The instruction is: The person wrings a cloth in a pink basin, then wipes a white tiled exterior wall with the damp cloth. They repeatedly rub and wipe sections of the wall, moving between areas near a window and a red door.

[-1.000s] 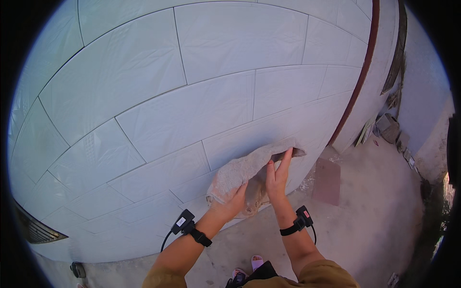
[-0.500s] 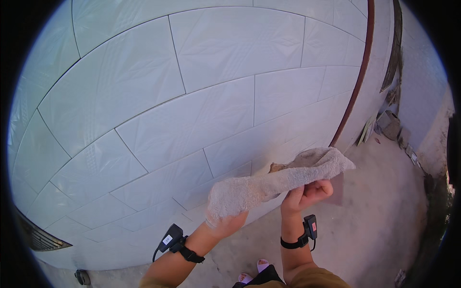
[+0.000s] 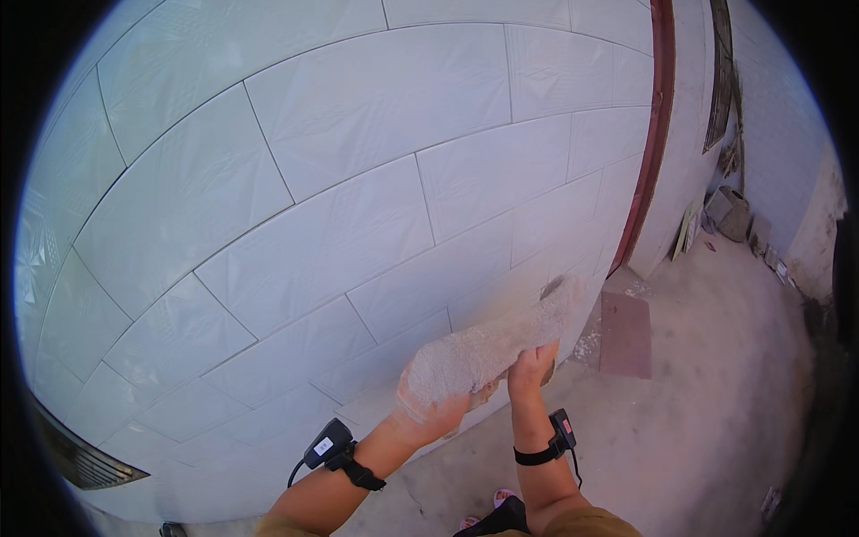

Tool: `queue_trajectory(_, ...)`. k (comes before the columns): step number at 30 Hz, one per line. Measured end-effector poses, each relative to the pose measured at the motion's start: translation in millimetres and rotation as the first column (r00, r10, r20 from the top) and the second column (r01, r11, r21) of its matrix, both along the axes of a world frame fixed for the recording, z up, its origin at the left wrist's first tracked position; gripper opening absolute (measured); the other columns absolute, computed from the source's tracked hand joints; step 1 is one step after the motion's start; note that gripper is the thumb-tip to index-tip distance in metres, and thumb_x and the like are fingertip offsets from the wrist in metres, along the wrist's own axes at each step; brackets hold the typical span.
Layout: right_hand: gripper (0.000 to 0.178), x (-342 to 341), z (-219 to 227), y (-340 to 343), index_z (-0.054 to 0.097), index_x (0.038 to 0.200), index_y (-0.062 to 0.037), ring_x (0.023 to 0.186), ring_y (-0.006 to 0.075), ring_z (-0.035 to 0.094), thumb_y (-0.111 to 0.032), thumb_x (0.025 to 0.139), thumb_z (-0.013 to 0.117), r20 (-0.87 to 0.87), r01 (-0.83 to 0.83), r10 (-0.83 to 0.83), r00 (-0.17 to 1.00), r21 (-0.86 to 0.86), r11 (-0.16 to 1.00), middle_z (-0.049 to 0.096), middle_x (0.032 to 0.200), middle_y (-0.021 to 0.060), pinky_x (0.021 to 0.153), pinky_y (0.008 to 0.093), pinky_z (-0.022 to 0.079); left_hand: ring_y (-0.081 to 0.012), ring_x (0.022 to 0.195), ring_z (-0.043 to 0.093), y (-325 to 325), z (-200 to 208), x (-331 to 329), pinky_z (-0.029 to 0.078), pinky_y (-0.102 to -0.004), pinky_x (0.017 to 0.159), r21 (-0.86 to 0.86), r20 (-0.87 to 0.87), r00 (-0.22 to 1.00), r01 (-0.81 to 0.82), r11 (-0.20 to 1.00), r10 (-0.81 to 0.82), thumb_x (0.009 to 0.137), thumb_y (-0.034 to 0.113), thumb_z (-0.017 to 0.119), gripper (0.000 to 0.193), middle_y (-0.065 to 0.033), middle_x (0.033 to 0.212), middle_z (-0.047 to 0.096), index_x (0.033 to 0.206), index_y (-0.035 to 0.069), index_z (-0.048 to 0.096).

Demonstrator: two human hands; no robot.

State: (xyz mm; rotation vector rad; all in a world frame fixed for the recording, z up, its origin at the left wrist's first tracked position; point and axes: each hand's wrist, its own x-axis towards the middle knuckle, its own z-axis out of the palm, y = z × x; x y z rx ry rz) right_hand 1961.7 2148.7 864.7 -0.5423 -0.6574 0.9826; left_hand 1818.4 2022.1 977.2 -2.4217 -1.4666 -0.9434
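Observation:
A greyish-beige terry cloth (image 3: 488,352) is stretched between my two hands in front of the white tiled wall (image 3: 331,259). My left hand (image 3: 436,410) grips its near left end, with the fingers mostly covered by the fabric. At the cloth's right part, my right hand (image 3: 534,365) is closed on it from below. The cloth is bunched and slightly blurred, and a brownish edge shows beneath it. Each of my wrists wears a black strap with a small device.
A dark red door frame (image 3: 651,134) edges the wall on the right. At its foot lies a reddish-brown slab (image 3: 625,336) on the concrete floor (image 3: 707,394). A grey container (image 3: 729,215) and debris stand farther back. A dark grille (image 3: 85,452) sits low left.
Both hands have drawn closer together, the right one moving left with its end of the cloth. The cloth is shorter and more bunched. The view has shifted, showing the reddish slab more fully.

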Motion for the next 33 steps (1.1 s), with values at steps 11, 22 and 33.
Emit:
queue_trajectory(11, 0.044, -87, 109, -3, 0.060, 0.128, 0.0020, 0.125, 0.0612, 0.039, -0.014, 0.087, 0.061, 0.691, 0.153, -0.540, 0.480, 0.541, 0.827, 0.047, 0.134, 0.0387, 0.115, 0.0697, 0.020, -0.0482, 0.126, 0.052, 14, -39, -66, 0.041, -0.0496, 0.107, 0.231, 0.063, 0.866, -0.496, 0.837, 0.496, 0.098, 0.021, 0.063, 0.048, -0.0328, 0.136, 0.054, 0.134, -0.009, 0.053)
queue_trajectory(22, 0.057, -140, 149, 16, 0.060, 0.126, 0.0082, 0.121, 0.0606, 0.045, -0.025, 0.080, 0.066, 0.592, 0.184, -0.671, 0.447, 0.673, 0.717, 0.051, 0.128, 0.0409, 0.113, 0.0709, 0.022, -0.0519, 0.127, 0.048, 34, -4, -91, 0.037, -0.0544, 0.109, 0.367, 0.199, 0.691, -0.710, 0.601, 0.695, 0.101, 0.024, 0.057, 0.053, -0.0344, 0.139, 0.051, 0.140, -0.010, 0.046)
queue_trajectory(33, 0.055, 4, 184, 103, 0.062, 0.127, 0.0048, 0.137, 0.0558, 0.037, -0.036, 0.091, 0.058, 0.514, 0.280, -0.801, 0.305, 0.756, 0.592, 0.053, 0.140, 0.0291, 0.114, 0.0729, 0.020, -0.0348, 0.118, 0.060, 102, 58, 32, 0.048, -0.0444, 0.101, 0.022, 0.114, 0.924, -0.369, 0.929, 0.365, 0.095, 0.023, 0.061, 0.038, -0.0150, 0.131, 0.063, 0.130, 0.006, 0.061)
